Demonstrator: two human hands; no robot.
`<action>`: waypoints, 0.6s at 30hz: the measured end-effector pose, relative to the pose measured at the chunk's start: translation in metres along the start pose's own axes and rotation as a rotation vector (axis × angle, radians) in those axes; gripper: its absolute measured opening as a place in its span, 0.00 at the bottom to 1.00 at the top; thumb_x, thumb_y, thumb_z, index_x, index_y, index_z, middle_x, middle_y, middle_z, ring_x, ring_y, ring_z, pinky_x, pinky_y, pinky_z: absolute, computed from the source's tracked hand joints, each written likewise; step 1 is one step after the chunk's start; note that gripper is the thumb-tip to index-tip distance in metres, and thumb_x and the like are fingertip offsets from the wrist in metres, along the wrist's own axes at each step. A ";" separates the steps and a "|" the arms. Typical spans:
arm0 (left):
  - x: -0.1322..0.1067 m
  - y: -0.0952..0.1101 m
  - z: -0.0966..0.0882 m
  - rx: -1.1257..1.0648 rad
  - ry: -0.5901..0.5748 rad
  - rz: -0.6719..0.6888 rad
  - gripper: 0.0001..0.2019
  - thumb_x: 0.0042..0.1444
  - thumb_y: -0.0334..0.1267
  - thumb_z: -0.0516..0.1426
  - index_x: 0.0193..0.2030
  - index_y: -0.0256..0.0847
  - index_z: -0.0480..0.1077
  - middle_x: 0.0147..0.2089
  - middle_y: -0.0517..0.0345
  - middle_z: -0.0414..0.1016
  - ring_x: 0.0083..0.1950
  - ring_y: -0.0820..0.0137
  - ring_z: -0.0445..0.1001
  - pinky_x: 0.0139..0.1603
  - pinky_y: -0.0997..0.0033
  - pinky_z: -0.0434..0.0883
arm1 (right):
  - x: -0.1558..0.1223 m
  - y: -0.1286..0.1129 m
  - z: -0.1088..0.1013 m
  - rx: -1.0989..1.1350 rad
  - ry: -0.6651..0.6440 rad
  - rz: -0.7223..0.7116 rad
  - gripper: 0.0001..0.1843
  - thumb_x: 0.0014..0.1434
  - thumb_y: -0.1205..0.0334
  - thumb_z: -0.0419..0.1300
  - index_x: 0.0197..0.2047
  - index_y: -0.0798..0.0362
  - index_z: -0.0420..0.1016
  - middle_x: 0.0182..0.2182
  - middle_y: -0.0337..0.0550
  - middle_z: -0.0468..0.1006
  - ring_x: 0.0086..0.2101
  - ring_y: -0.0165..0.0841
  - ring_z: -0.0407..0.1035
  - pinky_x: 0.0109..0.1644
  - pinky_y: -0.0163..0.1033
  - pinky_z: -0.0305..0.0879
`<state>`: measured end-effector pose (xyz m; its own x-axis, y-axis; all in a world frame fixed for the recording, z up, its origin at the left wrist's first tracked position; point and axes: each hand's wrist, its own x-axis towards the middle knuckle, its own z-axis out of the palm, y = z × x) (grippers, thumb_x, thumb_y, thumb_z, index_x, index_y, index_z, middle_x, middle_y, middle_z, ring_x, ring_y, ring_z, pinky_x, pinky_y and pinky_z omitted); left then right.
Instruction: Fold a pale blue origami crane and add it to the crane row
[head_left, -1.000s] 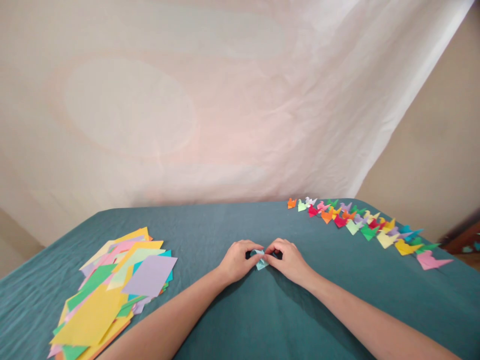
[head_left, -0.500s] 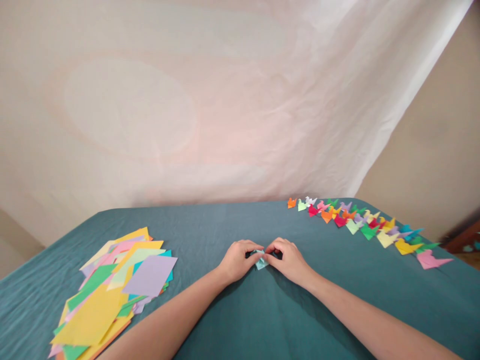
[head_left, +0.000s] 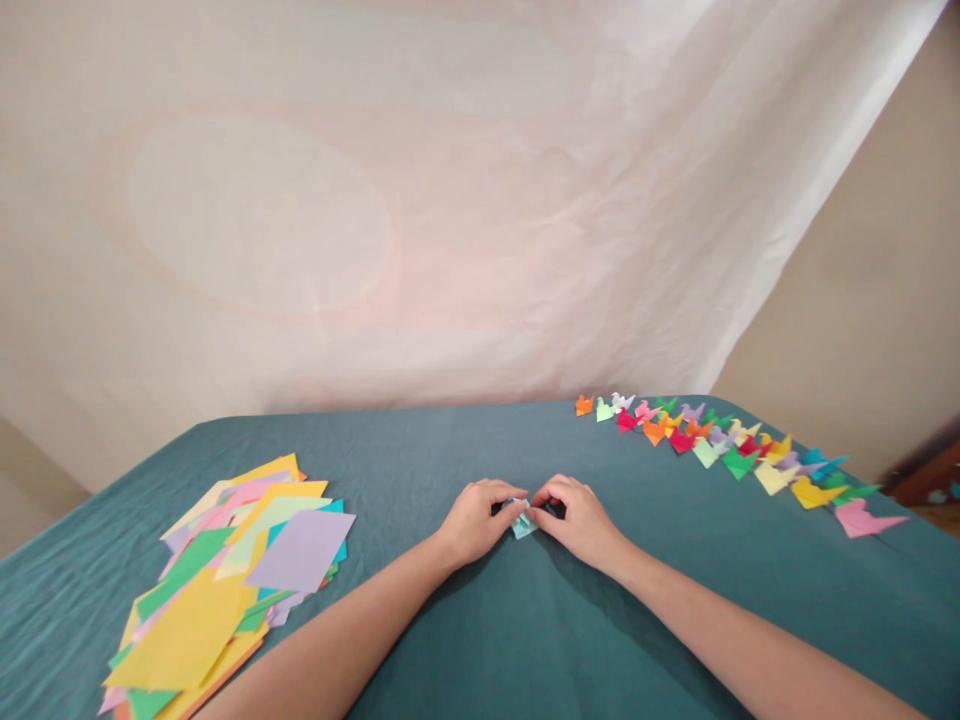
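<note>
A small light-blue folded paper piece (head_left: 522,524) lies on the teal tablecloth (head_left: 480,620) near the middle of the table. My left hand (head_left: 474,520) pinches its left side with curled fingers. My right hand (head_left: 579,520) pinches its right side, fingertips meeting the left hand's over the paper. Most of the piece is hidden under my fingers.
A loose stack of coloured paper squares (head_left: 225,570) lies at the left, purple and yellow sheets on top. Several folded paper figures in many colours (head_left: 735,450) run in rows along the back right edge. A pale cloth backdrop (head_left: 420,200) hangs behind the table.
</note>
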<state>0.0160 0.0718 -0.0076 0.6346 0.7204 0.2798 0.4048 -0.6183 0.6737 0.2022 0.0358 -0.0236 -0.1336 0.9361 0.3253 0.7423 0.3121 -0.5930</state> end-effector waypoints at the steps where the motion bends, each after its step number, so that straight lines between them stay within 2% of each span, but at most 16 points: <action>1: 0.000 0.000 0.000 0.000 -0.001 0.004 0.13 0.60 0.40 0.51 0.45 0.43 0.74 0.46 0.56 0.76 0.47 0.67 0.72 0.51 0.69 0.66 | 0.000 0.000 0.000 -0.002 0.000 0.000 0.07 0.53 0.56 0.60 0.29 0.50 0.74 0.29 0.39 0.74 0.34 0.34 0.67 0.39 0.38 0.59; 13: 0.000 -0.002 0.001 -0.006 -0.008 0.040 0.13 0.61 0.40 0.50 0.46 0.43 0.74 0.46 0.56 0.76 0.47 0.68 0.72 0.51 0.70 0.65 | 0.000 0.000 0.000 -0.001 -0.001 0.001 0.06 0.53 0.58 0.61 0.29 0.50 0.74 0.29 0.39 0.73 0.33 0.33 0.67 0.39 0.38 0.59; 18: 0.000 0.000 -0.001 -0.005 -0.027 0.041 0.13 0.61 0.39 0.50 0.47 0.46 0.74 0.46 0.58 0.76 0.47 0.68 0.72 0.52 0.69 0.64 | -0.002 -0.001 -0.001 -0.020 0.014 -0.030 0.08 0.55 0.55 0.59 0.34 0.50 0.75 0.32 0.40 0.73 0.36 0.34 0.67 0.40 0.39 0.60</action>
<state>0.0157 0.0718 -0.0071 0.6680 0.6858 0.2888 0.3750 -0.6455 0.6654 0.2020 0.0331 -0.0230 -0.1473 0.9240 0.3530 0.7513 0.3366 -0.5676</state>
